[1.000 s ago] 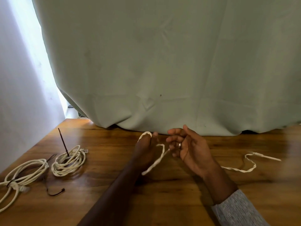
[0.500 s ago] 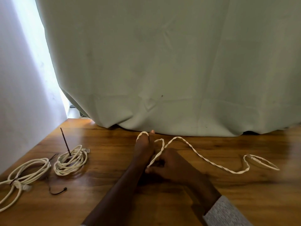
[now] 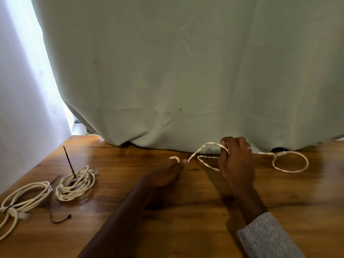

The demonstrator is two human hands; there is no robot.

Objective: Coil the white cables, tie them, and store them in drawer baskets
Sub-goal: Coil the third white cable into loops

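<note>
Across the lower half of the frame a wooden table (image 3: 186, 211) is seen, backed by a pale curtain (image 3: 186, 71), and on it a twisted white cable (image 3: 206, 164) is being worked just above centre. The greatest risk is judged to lie in the long slack: the free tail at the right, formed into a wide loop (image 3: 290, 162) near the curtain hem, could be dragged into a knot or snagged under the fabric if the next turn is pulled too fast. A smaller risk is judged at the anchored end, where the start could slip from a light pinch and let the first turn spring open, since a twisted cable tends to unwind. The cable is held at both ends of its raised span: its short end, curled at centre, is pinched between thumb and fingertips of the left hand (image 3: 167, 175), and from there it rises rightward to the right hand (image 3: 236, 161), whose fingers are curled round it just beside the curtain. A low bight lies on the table between the two hands. At lower left, well apart from the hands, a coiled cable (image 3: 76, 183) with a dark tie (image 3: 69, 161) standing up from it is seen, beside a second bundled cable (image 3: 24, 198) and a loose dark tie (image 3: 61, 219). No drawer baskets are in view.
</note>
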